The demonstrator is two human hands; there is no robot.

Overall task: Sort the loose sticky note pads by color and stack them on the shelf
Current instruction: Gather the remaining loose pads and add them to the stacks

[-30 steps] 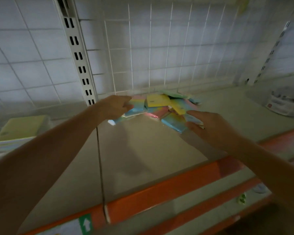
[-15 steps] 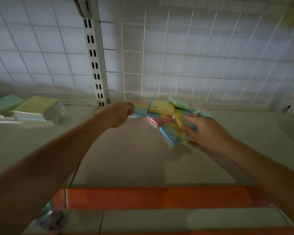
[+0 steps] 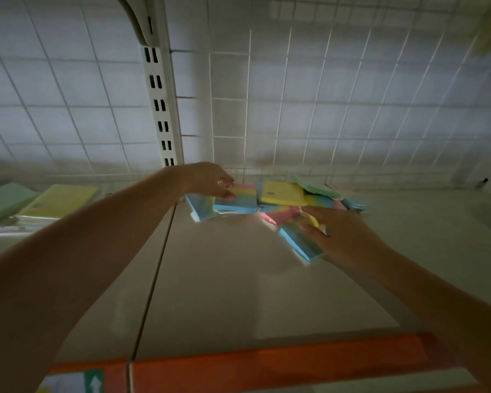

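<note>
A loose pile of sticky note pads (image 3: 281,194) lies at the back of the shelf (image 3: 238,293), against the wire grid. It holds yellow, green, pink, blue and rainbow-striped pads. My left hand (image 3: 209,180) pinches the left edge of a rainbow-striped pad (image 3: 243,195) at the pile's left end. Another striped pad (image 3: 200,207) lies just below that hand. My right hand (image 3: 343,236) lies palm down with straight fingers on a blue pad (image 3: 295,241) at the pile's near right side. A yellow pad (image 3: 281,192) sits on top in the middle.
Larger yellow (image 3: 60,197) and green (image 3: 3,199) pads are stacked on the shelf at far left. A white slotted upright (image 3: 162,109) stands behind my left wrist. The orange shelf lip (image 3: 267,367) runs along the front, and a seam (image 3: 156,265) splits the shelf boards.
The view has tilted up and closer to the pile. My left hand has closed onto the striped pad's edge. My right hand stays on the blue pad.
</note>
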